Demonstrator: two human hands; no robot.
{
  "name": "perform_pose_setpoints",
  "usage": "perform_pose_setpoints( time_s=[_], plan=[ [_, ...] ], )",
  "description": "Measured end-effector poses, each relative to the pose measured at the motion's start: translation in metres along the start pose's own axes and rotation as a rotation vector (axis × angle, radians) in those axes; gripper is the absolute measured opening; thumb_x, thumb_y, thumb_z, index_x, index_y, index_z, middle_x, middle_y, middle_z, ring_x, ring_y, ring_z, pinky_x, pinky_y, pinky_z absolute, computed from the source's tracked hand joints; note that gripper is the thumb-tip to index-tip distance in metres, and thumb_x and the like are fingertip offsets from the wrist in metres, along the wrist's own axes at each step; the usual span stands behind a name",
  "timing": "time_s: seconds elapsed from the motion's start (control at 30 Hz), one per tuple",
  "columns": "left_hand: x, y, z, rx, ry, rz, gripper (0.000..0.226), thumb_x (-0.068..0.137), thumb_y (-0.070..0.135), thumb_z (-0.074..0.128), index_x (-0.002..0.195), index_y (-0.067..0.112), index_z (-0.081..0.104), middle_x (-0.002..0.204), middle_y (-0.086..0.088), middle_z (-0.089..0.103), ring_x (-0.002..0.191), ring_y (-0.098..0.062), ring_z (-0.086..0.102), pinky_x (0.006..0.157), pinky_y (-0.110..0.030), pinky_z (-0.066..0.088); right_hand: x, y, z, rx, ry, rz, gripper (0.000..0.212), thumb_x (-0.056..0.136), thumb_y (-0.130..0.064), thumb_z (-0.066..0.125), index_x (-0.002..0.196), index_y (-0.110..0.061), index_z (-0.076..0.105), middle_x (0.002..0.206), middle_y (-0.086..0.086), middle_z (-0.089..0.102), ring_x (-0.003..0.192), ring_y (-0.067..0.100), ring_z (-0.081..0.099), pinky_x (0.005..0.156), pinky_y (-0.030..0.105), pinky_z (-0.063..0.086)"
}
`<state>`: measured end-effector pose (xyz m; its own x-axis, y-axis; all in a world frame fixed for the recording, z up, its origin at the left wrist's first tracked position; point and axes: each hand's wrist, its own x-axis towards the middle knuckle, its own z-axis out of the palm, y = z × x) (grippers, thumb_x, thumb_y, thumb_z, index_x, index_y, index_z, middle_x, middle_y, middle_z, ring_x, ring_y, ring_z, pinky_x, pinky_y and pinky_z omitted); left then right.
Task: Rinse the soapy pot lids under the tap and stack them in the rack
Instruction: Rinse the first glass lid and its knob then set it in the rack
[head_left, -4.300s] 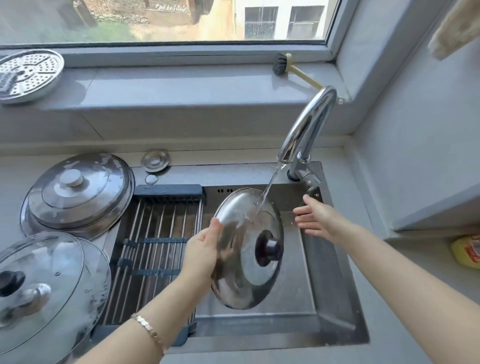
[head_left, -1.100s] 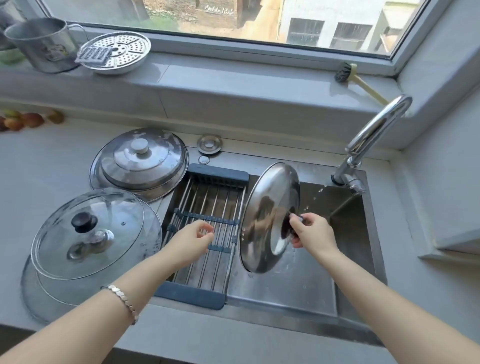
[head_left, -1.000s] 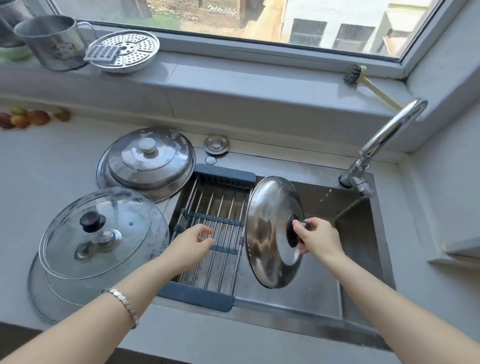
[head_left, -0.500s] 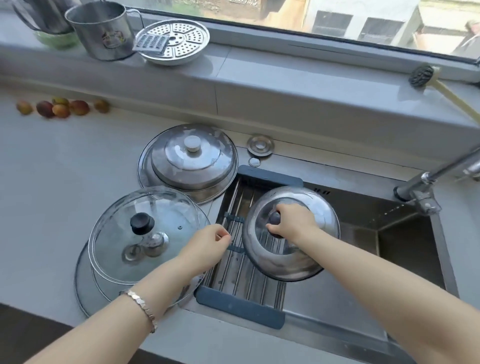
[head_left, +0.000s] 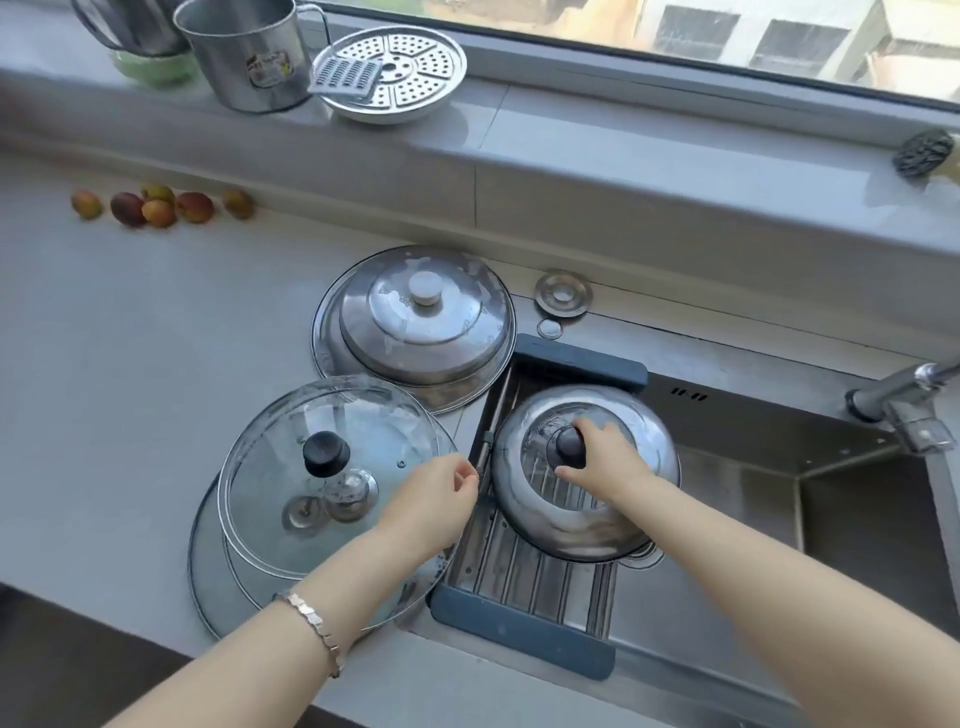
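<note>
On the countertop (head_left: 130, 338), a row of small fruits (head_left: 156, 205) lies at the far left edge by the wall. Nearer, a glass lid (head_left: 291, 499) with a black knob tops a stack at the front edge, just left of the sink (head_left: 857, 519); behind it sit foamy steel lids (head_left: 415, 322). The left hand (head_left: 434, 501) hovers over the glass lid's right rim, fingers loosely curled, grasping nothing. The rack (head_left: 519, 618) spans the sink's left end, and the rinsed steel lid (head_left: 582, 519) lies dome-up on its bars. The right hand (head_left: 602, 457) pinches that lid's dark knob. The tap (head_left: 904, 400) stands at the sink's far right corner.
</note>
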<state>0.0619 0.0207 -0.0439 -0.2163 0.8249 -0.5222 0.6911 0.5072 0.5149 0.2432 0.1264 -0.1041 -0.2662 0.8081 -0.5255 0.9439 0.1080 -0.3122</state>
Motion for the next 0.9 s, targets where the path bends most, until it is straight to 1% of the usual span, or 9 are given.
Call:
perform_pose_setpoints(
  time_s=[0.1, 0.17, 0.23, 0.33, 0.5, 0.67, 0.73, 0.8, 0.9],
  plan=[
    [0.001, -0.012, -0.014, 0.525, 0.240, 0.042, 0.029, 0.096, 0.026, 0.035, 0.117, 0.014, 0.051, 0.119, -0.004, 0.054, 0.109, -0.024, 0.051, 0.081, -0.033, 0.042, -0.010, -0.006, -0.014, -0.166, -0.031, -0.026, 0.067, 0.086, -0.027, 0.059, 0.141, -0.015, 0.024, 0.129, 0.018, 0.043, 0.110, 0.034, 0.054, 0.079, 0.032, 0.044],
    [0.011, -0.025, -0.027, 0.743, 0.269, -0.064, 0.035, 0.094, 0.028, 0.037, 0.127, 0.017, 0.042, 0.130, -0.008, 0.042, 0.117, -0.027, 0.043, 0.085, -0.033, 0.040, -0.018, -0.011, -0.023, -0.155, -0.004, -0.053, 0.056, 0.088, -0.027, 0.054, 0.137, -0.014, 0.031, 0.129, 0.015, 0.045, 0.111, 0.032, 0.053, 0.080, 0.033, 0.044],
    [0.020, -0.036, -0.041, 0.822, 0.223, -0.215, 0.040, 0.092, 0.030, 0.040, 0.131, 0.020, 0.035, 0.135, -0.010, 0.036, 0.121, -0.029, 0.037, 0.086, -0.034, 0.040, -0.027, -0.013, -0.029, -0.110, -0.010, -0.098, 0.047, 0.090, -0.030, 0.051, 0.132, -0.015, 0.040, 0.129, 0.010, 0.051, 0.114, 0.027, 0.052, 0.086, 0.033, 0.046],
    [0.030, -0.048, -0.054, 0.761, 0.154, -0.376, 0.043, 0.091, 0.025, 0.044, 0.132, 0.018, 0.035, 0.134, -0.014, 0.038, 0.120, -0.031, 0.041, 0.087, -0.034, 0.042, -0.043, -0.014, -0.034, -0.012, -0.028, -0.141, 0.037, 0.092, -0.029, 0.049, 0.126, -0.016, 0.050, 0.120, 0.004, 0.059, 0.109, 0.021, 0.055, 0.088, 0.029, 0.044],
    [0.034, -0.061, -0.062, 0.550, 0.181, -0.291, 0.033, 0.090, 0.011, 0.041, 0.122, 0.006, 0.046, 0.123, -0.025, 0.043, 0.112, -0.041, 0.045, 0.087, -0.038, 0.042, -0.065, -0.005, -0.031, 0.066, -0.072, -0.145, 0.029, 0.091, -0.026, 0.048, 0.118, -0.018, 0.057, 0.092, -0.006, 0.060, 0.092, 0.014, 0.057, 0.087, 0.032, 0.048],
    [0.008, -0.032, -0.059, 0.560, 0.207, -0.162, 0.020, 0.088, 0.010, 0.043, 0.105, 0.003, 0.050, 0.107, -0.020, 0.047, 0.098, -0.037, 0.052, 0.070, -0.033, 0.036, -0.075, -0.004, -0.029, 0.213, -0.014, -0.178, 0.025, 0.091, -0.026, 0.049, 0.112, -0.018, 0.062, 0.104, -0.002, 0.066, 0.099, 0.014, 0.059, 0.089, 0.028, 0.046],
    [-0.008, -0.004, -0.053, 0.536, 0.208, -0.074, 0.012, 0.088, 0.016, 0.043, 0.094, 0.006, 0.047, 0.096, -0.013, 0.043, 0.089, -0.033, 0.050, 0.067, -0.031, 0.034, -0.079, -0.006, -0.031, 0.338, 0.009, -0.174, 0.024, 0.093, -0.030, 0.048, 0.108, -0.019, 0.063, 0.101, -0.006, 0.064, 0.096, 0.010, 0.057, 0.085, 0.023, 0.043],
    [-0.023, 0.030, -0.044, 0.506, 0.183, 0.015, 0.013, 0.089, 0.022, 0.044, 0.085, 0.010, 0.039, 0.091, -0.008, 0.038, 0.081, -0.029, 0.044, 0.066, -0.030, 0.033, -0.082, -0.006, -0.036, 0.490, 0.002, -0.111, 0.025, 0.096, -0.035, 0.042, 0.102, -0.020, 0.060, 0.096, -0.006, 0.059, 0.093, 0.011, 0.056, 0.083, 0.024, 0.043],
    [-0.041, 0.082, -0.018, 0.452, 0.141, 0.149, 0.016, 0.089, 0.027, 0.046, 0.086, 0.014, 0.038, 0.090, -0.007, 0.040, 0.086, -0.030, 0.049, 0.069, -0.031, 0.034, -0.090, 0.007, -0.047, 0.962, -0.087, 0.139, 0.038, 0.099, -0.038, 0.031, 0.089, -0.012, 0.057, 0.088, 0.007, 0.061, 0.079, 0.021, 0.061, 0.075, 0.032, 0.051]
  ],
)
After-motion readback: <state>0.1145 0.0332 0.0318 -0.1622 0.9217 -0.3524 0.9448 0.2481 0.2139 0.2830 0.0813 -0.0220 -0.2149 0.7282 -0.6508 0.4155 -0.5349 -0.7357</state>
